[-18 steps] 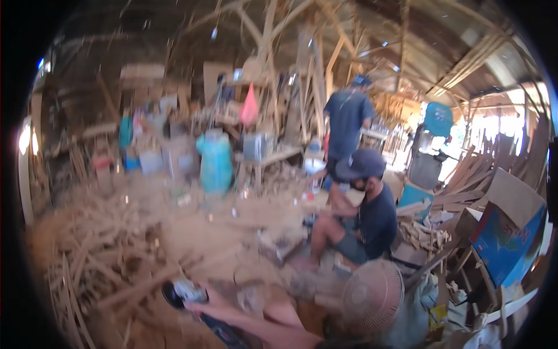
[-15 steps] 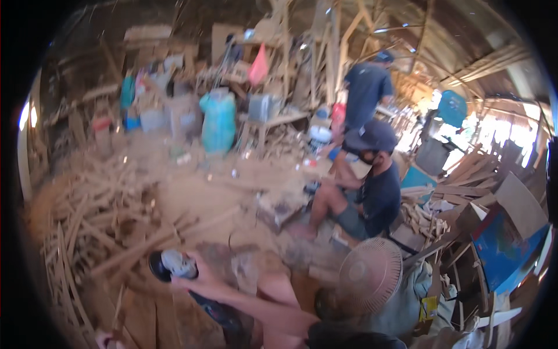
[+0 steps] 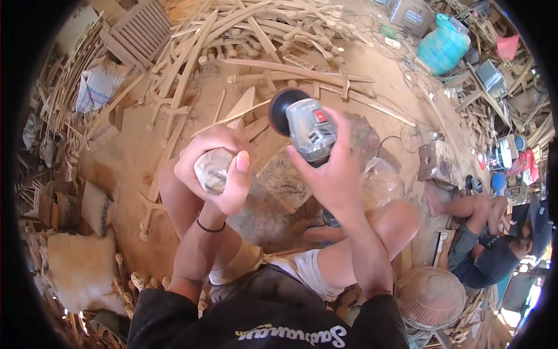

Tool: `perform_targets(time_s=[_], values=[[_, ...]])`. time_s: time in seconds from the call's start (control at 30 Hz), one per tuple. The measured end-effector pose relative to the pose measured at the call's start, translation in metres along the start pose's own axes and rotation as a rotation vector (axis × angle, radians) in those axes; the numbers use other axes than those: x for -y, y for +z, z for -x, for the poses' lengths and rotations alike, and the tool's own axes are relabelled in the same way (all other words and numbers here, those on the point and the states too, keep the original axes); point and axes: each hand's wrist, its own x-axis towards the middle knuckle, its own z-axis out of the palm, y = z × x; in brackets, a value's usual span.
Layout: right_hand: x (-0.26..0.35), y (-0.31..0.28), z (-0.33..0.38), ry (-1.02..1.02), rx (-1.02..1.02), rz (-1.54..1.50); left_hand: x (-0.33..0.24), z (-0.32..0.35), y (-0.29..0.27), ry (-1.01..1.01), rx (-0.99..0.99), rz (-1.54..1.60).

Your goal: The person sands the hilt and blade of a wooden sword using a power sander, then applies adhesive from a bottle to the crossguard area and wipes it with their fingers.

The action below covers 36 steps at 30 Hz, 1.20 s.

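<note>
In my left hand (image 3: 216,168), the fingers are wrapped round the grip of a wooden sword (image 3: 213,170). Its rounded pommel points up at me, with the thumb along one side. Beyond the fist, a pale pointed blade (image 3: 242,106) and a thin crosspiece show; the grip itself is mostly hidden. My right hand (image 3: 334,168) grips a grey angle grinder (image 3: 312,131) with a red switch. The grinder's dark round sanding disc (image 3: 281,112) faces left, near the crosspiece; whether they touch I cannot tell. A wooden block (image 3: 285,183) lies on the floor below, between my legs.
A large heap of wooden swords (image 3: 244,35) spreads ahead, several lying loose nearer. A caged fan (image 3: 430,298) stands at my right. Beyond it a co-worker (image 3: 494,256) sits on the floor. A teal sack (image 3: 443,45) stands at far right, a padded cushion (image 3: 81,270) at left.
The view has swung down and left. My left hand, barely in view at the lower edge before, now shows with the wooden sword; the grinder stays in my right hand.
</note>
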Motion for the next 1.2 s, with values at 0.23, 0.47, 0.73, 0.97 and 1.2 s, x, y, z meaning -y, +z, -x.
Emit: perform_targets(time_s=[0.23, 0.47, 0.73, 0.97, 1.2], values=[[-0.002, 0.017, 0.002, -0.009, 0.064, 0.095, -0.001, 0.018, 0.000, -0.010, -0.051, 0.008], [-0.003, 0.023, -0.002, 0.057, 0.134, 0.180, -0.003, 0.018, 0.005, -0.005, -0.038, 0.014], [0.001, 0.025, -0.002, 0.095, 0.149, 0.139, -0.005, 0.018, 0.006, -0.020, -0.018, 0.040], [0.000, 0.026, 0.000, 0.065, 0.139, 0.159, -0.008, 0.016, 0.009, -0.022, -0.035, 0.016], [-0.001, 0.029, -0.003, 0.022, 0.078, 0.174, -0.010, 0.015, 0.005, -0.014, -0.036, -0.006]])
